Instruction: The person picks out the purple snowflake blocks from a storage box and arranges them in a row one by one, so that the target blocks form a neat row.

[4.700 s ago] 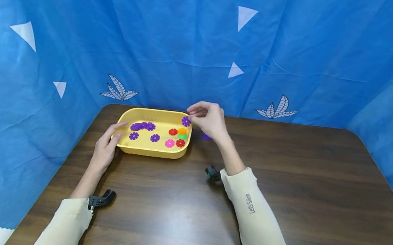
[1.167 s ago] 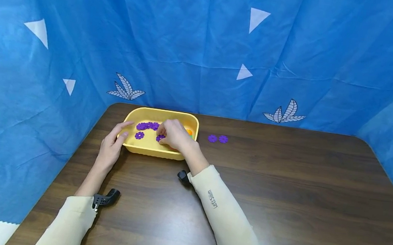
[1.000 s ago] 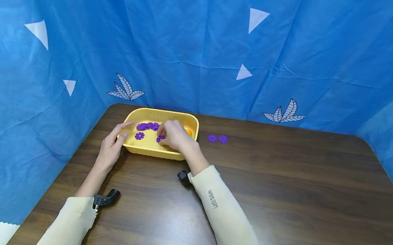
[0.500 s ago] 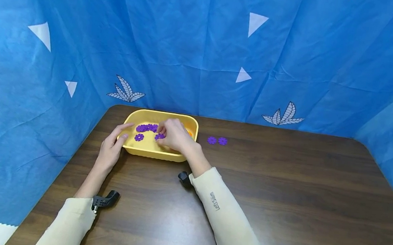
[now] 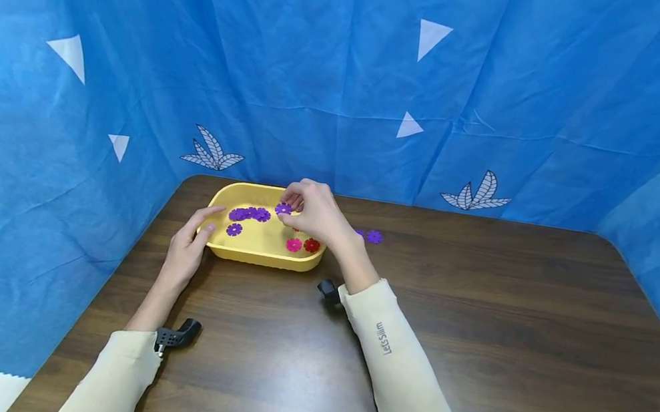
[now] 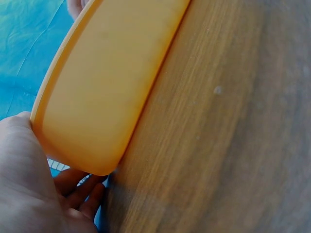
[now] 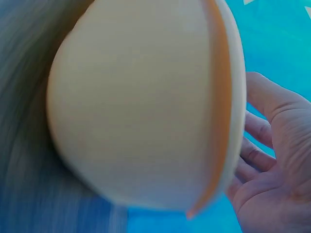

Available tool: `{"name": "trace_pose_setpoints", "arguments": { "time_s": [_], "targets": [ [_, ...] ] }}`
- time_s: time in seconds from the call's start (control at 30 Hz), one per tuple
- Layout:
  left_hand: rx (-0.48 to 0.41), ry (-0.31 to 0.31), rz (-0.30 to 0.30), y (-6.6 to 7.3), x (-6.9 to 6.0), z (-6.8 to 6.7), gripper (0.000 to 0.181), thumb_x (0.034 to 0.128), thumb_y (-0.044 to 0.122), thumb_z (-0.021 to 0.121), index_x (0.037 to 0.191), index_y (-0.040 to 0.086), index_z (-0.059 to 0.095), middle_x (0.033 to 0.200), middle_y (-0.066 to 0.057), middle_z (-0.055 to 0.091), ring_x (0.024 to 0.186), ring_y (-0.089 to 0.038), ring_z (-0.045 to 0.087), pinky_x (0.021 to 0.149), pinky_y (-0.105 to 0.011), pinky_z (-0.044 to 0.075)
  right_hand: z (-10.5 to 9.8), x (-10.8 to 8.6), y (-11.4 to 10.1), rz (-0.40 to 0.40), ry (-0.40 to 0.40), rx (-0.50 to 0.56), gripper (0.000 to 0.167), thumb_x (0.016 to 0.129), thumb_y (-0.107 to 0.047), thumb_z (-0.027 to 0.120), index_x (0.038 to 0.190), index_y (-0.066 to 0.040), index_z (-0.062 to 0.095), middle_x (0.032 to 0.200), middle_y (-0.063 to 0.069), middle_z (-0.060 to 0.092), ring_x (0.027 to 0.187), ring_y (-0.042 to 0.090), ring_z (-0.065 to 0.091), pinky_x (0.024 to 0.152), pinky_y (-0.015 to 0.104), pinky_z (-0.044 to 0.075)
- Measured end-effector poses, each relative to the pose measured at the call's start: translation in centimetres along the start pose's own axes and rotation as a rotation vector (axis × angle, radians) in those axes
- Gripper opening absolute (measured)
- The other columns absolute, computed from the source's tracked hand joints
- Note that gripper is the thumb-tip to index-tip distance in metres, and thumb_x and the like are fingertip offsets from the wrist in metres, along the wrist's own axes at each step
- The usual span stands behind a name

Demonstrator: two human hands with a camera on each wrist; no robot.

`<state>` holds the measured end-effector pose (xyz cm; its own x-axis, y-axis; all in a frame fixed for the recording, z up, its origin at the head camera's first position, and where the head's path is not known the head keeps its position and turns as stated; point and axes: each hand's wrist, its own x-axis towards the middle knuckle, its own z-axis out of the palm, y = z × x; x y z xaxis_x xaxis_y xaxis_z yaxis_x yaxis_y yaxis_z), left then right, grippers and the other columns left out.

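Between the thumb and fingers of my right hand (image 5: 319,215) a purple snowflake disc (image 5: 283,209) is pinched, raised over the yellow plastic basket (image 5: 258,257). My left hand (image 5: 182,251) grips the basket's left end, its thumb over the rim and other fingers against the outside in the left wrist view. Inside the basket, several overlapping purple discs (image 5: 250,214) form a row, and one lone purple disc (image 5: 233,229) lies in front of them. At the right end are a pink disc (image 5: 293,245) and a red disc (image 5: 312,246); my right hand hides part of that end.
To the right of the basket two purple discs lie on the brown wooden table (image 5: 475,315); the right one (image 5: 374,237) shows whole, the other is partly behind my wrist. A blue patterned cloth (image 5: 343,80) hangs along the table's back edge and left side.
Over the last half second my right hand rose out of the basket and moved right with a purple disc. Earlier, another purple disc joined the one on the table. My left hand stays on the basket.
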<state>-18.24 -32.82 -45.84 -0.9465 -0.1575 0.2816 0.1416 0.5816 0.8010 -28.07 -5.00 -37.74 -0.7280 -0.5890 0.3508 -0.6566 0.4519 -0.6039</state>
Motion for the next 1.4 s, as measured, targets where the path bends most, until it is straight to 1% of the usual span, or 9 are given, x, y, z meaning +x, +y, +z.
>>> {"name": "trace_pose_setpoints", "arguments": {
  "time_s": [0.2,0.4,0.53,0.63,0.93,1.0,1.17,1.4],
  "targets": [
    [0.013,0.006,0.005,0.1,0.2,0.0,0.039,0.1124,0.026,0.047,0.149,0.023,0.06,0.157,-0.01,0.055,0.15,-0.032,0.044,0.122,-0.056,0.034,-2.3,-1.6,2.1,0.056,0.026,-0.008,0.023,0.085,-0.016,0.088,0.104,-0.008,0.077,0.097,0.003,0.069,0.091,0.02,0.067,0.081,0.027,0.055],
    [0.009,0.001,-0.001,0.1,0.1,-0.1,0.04,0.1126,0.025,0.046,0.15,0.023,0.058,0.158,-0.01,0.054,0.15,-0.032,0.044,0.121,-0.057,0.034,-5.0,-3.6,4.2,0.11,0.073,-0.026,0.024,0.086,-0.016,0.088,0.106,-0.008,0.078,0.097,0.006,0.068,0.089,0.023,0.068,0.083,0.033,0.06],
    [0.013,0.001,-0.001,0.0,0.1,-0.3,0.04,0.1127,0.025,0.045,0.151,0.023,0.058,0.158,-0.01,0.053,0.149,-0.032,0.044,0.121,-0.057,0.035,-6.7,-5.1,5.8,0.139,0.09,-0.03,0.024,0.087,-0.018,0.088,0.105,-0.007,0.077,0.098,0.008,0.068,0.089,0.024,0.069,0.084,0.037,0.061],
    [0.009,-0.001,-0.004,0.0,0.0,-0.3,0.04,0.1127,0.025,0.045,0.151,0.023,0.058,0.158,-0.009,0.054,0.15,-0.032,0.043,0.121,-0.057,0.034,-7.8,-6.2,6.9,0.15,0.095,-0.043,0.023,0.087,-0.018,0.087,0.104,-0.006,0.077,0.098,0.009,0.069,0.088,0.023,0.069,0.084,0.037,0.061],
    [0.016,0.003,-0.005,0.0,-0.1,-0.4,0.04,0.1127,0.025,0.046,0.151,0.025,0.058,0.156,-0.008,0.056,0.148,-0.031,0.045,0.121,-0.047,0.035,-10.7,-9.7,9.3,0.19,0.091,-0.078,0.023,0.086,-0.011,0.087,0.105,-0.004,0.077,0.1,0.011,0.07,0.088,0.025,0.07,0.083,0.041,0.06],
    [0.016,0.004,-0.003,0.0,-0.1,-0.4,0.04,0.1126,0.024,0.046,0.151,0.024,0.058,0.156,-0.009,0.056,0.148,-0.031,0.045,0.121,-0.048,0.035,-11.1,-10.3,9.8,0.198,0.079,-0.092,0.023,0.086,-0.011,0.087,0.105,-0.004,0.077,0.1,0.011,0.071,0.088,0.024,0.07,0.082,0.041,0.059],
    [0.012,-0.005,-0.008,0.0,-0.1,-0.4,0.04,0.1125,0.021,0.046,0.151,0.023,0.057,0.158,-0.011,0.053,0.149,-0.034,0.044,0.122,-0.058,0.034,-11.4,-11.2,10.9,0.225,0.02,-0.11,0.023,0.086,-0.012,0.088,0.105,-0.005,0.077,0.098,0.01,0.073,0.089,0.025,0.069,0.082,0.04,0.057],
    [0.007,-0.011,-0.009,0.0,0.1,0.0,0.04,0.1126,0.022,0.045,0.151,0.022,0.057,0.158,-0.012,0.053,0.149,-0.034,0.043,0.121,-0.06,0.034,-10.9,-11.7,12.2,0.252,-0.066,-0.129,0.024,0.085,-0.011,0.088,0.105,-0.004,0.077,0.098,0.011,0.074,0.092,0.026,0.068,0.086,0.042,0.058]
  ]
}}
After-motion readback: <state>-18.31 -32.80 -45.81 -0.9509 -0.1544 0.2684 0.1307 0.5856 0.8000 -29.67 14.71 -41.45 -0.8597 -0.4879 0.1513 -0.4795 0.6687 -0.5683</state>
